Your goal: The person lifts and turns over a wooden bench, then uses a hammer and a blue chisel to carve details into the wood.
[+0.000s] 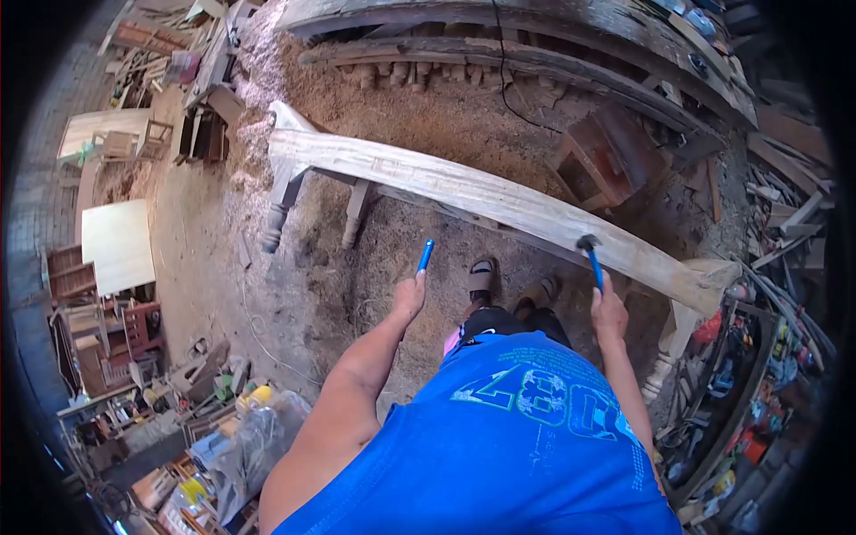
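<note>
I stand over a long carved wooden rail [464, 192] with turned legs, lying across a sawdust-covered floor. My right hand [609, 314] grips a blue-handled hammer [590, 254], whose dark head rests on or just above the rail's near edge. In my left hand [410, 294] is a thin blue-handled tool [425, 256], perhaps a chisel, pointing up and held short of the rail. My sandalled feet [508, 285] are just below the rail.
Sawdust covers the ground [446, 116]. A dark curved wooden frame [535, 45] lies beyond the rail, with a reddish box [606, 156] beside it. Pale boards [118, 245] and small furniture pieces crowd the left. Tools and scrap pile up at the right [749, 357].
</note>
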A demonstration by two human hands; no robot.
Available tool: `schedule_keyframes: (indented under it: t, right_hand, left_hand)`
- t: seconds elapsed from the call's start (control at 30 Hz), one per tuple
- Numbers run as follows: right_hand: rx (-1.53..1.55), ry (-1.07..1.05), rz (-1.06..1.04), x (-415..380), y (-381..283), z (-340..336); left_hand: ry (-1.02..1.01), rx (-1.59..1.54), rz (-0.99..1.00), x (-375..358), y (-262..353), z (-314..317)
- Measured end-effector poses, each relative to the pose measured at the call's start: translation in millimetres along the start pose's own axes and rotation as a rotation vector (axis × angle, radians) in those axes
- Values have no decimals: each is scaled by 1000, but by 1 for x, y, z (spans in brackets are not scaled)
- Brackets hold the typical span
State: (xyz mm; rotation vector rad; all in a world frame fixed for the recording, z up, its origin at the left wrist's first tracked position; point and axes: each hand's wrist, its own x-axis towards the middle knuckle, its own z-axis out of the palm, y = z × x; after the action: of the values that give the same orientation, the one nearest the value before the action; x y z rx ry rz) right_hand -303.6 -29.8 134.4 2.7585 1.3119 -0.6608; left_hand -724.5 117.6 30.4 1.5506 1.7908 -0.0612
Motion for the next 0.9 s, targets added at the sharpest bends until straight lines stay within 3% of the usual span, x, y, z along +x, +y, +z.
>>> schedule_keyframes:
  t: [0.17, 0.37, 0.47, 0.73, 0.9]
  right_hand:
    - [-1, -48, -150, 10, -21, 5]
    - [-7, -58, -214, 30, -24, 16]
    - [-51, -59, -258, 34, -31, 15]
    - [-147, -54, -294, 45, -86, 13]
    - [-192, -34, -282, 41, -165, 20]
  left_hand:
    - [-73, 0, -153, -44, -20, -4]
    - [85, -79, -224, -111, -34, 2]
    - [51, 40, -358, -132, -35, 2]
    - [93, -33, -343, -131, -100, 13]
    - [106, -128, -360, -102, -152, -19]
